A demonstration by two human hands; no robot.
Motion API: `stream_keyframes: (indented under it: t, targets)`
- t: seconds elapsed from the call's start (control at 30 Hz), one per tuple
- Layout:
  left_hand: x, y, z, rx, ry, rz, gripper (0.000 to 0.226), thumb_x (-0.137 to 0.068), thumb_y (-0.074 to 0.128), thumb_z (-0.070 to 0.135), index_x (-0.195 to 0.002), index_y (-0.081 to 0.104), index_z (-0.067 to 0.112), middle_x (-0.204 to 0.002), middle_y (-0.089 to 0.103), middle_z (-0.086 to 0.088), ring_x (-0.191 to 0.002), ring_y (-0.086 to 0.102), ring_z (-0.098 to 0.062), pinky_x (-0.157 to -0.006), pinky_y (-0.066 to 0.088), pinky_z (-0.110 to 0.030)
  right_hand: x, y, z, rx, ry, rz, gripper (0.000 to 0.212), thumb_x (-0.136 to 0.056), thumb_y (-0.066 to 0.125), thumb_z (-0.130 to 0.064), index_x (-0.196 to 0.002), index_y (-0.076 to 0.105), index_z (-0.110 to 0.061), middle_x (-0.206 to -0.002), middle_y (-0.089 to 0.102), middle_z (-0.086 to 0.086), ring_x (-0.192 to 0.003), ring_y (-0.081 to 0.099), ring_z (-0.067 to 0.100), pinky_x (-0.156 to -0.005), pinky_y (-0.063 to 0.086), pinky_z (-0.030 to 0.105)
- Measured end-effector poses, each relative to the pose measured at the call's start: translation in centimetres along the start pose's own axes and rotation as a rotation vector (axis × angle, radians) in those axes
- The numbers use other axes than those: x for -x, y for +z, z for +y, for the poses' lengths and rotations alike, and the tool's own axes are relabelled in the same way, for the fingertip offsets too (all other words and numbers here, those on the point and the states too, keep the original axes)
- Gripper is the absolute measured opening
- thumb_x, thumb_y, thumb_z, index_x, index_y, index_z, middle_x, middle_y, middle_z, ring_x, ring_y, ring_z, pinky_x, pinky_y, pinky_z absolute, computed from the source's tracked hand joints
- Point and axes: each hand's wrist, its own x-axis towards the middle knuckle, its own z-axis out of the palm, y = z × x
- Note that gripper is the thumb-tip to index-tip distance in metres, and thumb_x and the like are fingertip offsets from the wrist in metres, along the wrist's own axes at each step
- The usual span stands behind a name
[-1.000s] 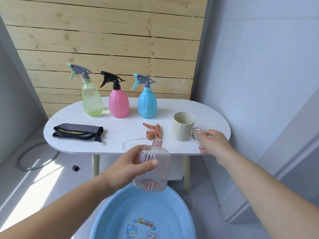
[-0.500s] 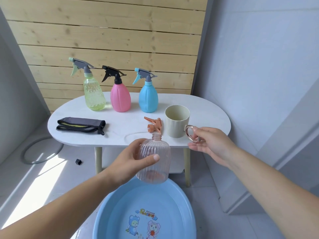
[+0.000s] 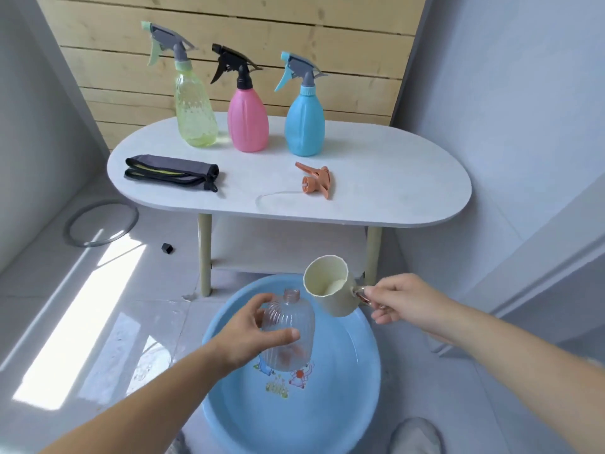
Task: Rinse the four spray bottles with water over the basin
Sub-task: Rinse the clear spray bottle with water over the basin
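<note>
Clear bottle (image 3: 288,335) held over basin (image 3: 353,371); cup (image 3: 330,290) tilted.

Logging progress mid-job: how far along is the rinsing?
Done: the orange spray head lies off on the table. In hand: left hand holds the clear bottle over the basin; right hand holds the cup tilted beside its neck, no pour visible. Left: green bottle, pink bottle and blue bottle stand capped, apparently unrinsed.

A folded grey cloth (image 3: 170,172) is laid on the white counter (image 3: 409,178). A grey ring (image 3: 104,203) and a small black cap (image 3: 167,248) are seen on the tiled floor (image 3: 49,322).
</note>
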Motion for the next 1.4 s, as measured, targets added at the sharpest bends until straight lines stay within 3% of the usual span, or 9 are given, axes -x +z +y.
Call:
stream_keyframes:
  t: [0.17,0.27,0.4,0.47,0.67,0.87,1.13,1.3,1.4]
  targets:
    - [-1.4,-0.4,-4.5,-0.107,-0.051,0.072,0.074,-0.062,0.099,0.035,-0.117,0.050,0.037,-0.109,0.067,-0.008,-0.090,0.066,-0.015,-0.078,0.055,-0.021,-5.0,4.2,3.5,0.244,0.090,-0.013,0.038,-0.092,0.065,-0.042,-0.078,0.071,-0.007,-0.083,0.071,0.010,-0.077,0.072,0.023,-0.084,0.060,0.036]
    - [-1.8,-0.5,-6.5,-0.155,-0.074,0.091,0.076,-0.067,0.099,0.029,-0.123,0.048,0.037,-0.121,0.064,-0.001,-0.105,0.065,-0.013,-0.086,0.051,-0.021,-6.9,6.8,5.5,0.418,0.069,-0.037,0.040,-0.096,0.059,-0.041,-0.068,0.056,-0.013,-0.071,0.054,0.008,-0.062,0.049,0.021,-0.060,0.039,0.030]
    - [-1.9,-0.3,-8.4,-0.172,-0.119,0.066,0.086,-0.055,0.099,0.046,-0.127,0.058,0.027,-0.121,0.070,0.010,-0.108,0.069,-0.007,-0.099,0.055,-0.030,-8.5,9.3,7.9,0.568,0.075,-0.030,0.042,-0.097,0.056,-0.037,-0.064,0.044,-0.014,-0.064,0.046,0.001,-0.060,0.042,0.019,-0.052,0.028,0.030]
    - [-1.9,-0.3,-9.1,-0.181,-0.144,0.048,0.091,-0.048,0.095,0.055,-0.128,0.061,0.026,-0.117,0.073,0.010,-0.106,0.071,-0.007,-0.099,0.057,-0.033,-9.0,10.1,8.6,0.623,0.084,-0.034,0.044,-0.098,0.054,-0.036,-0.061,0.040,-0.017,-0.061,0.045,-0.002,-0.058,0.042,0.017,-0.051,0.028,0.030]
    - [-1.9,-0.5,-11.1,-0.199,-0.189,0.044,0.074,-0.066,0.099,0.032,-0.124,0.054,0.031,-0.116,0.067,0.015,-0.102,0.064,0.005,-0.083,0.051,-0.012,-9.7,11.3,10.2,0.725,0.084,-0.063,0.040,-0.099,0.051,-0.038,-0.064,0.046,-0.018,-0.073,0.054,0.000,-0.077,0.054,0.025,-0.063,0.038,0.032]
    - [-2.3,-1.1,-11.9,-0.183,-0.201,0.066,0.108,-0.040,0.090,0.066,-0.134,0.056,0.026,-0.124,0.068,0.009,-0.112,0.067,-0.011,-0.098,0.053,-0.030,-10.6,11.6,10.6,0.741,0.094,-0.062,0.041,-0.099,0.051,-0.038,-0.062,0.042,-0.023,-0.074,0.054,0.000,-0.075,0.053,0.026,-0.063,0.037,0.030]
    - [-3.0,-1.1,-12.2,-0.175,-0.204,0.085,0.095,-0.048,0.096,0.058,-0.128,0.051,0.035,-0.126,0.065,0.010,-0.115,0.065,-0.012,-0.100,0.051,-0.032,-11.1,12.1,10.7,0.738,0.101,-0.077,0.044,-0.099,0.050,-0.038,-0.060,0.042,-0.021,-0.073,0.053,0.003,-0.073,0.052,0.027,-0.064,0.038,0.031]
    - [-3.2,-0.7,-12.3,-0.173,-0.185,0.083,0.078,-0.066,0.098,0.033,-0.125,0.047,0.035,-0.118,0.062,0.018,-0.110,0.064,-0.005,-0.090,0.048,-0.021,-11.3,12.1,10.8,0.753,0.112,-0.080,0.048,-0.100,0.050,-0.037,-0.057,0.039,-0.020,-0.064,0.044,0.001,-0.071,0.048,0.027,-0.063,0.037,0.031]
    - [-3.2,-0.7,-12.3,-0.177,-0.186,0.079,0.077,-0.067,0.098,0.033,-0.125,0.048,0.034,-0.118,0.062,0.017,-0.106,0.062,0.001,-0.088,0.047,-0.017,-11.3,12.2,10.8,0.765,0.103,-0.085,0.048,-0.100,0.050,-0.037,-0.057,0.041,-0.019,-0.070,0.050,0.003,-0.073,0.049,0.027,-0.062,0.036,0.031]
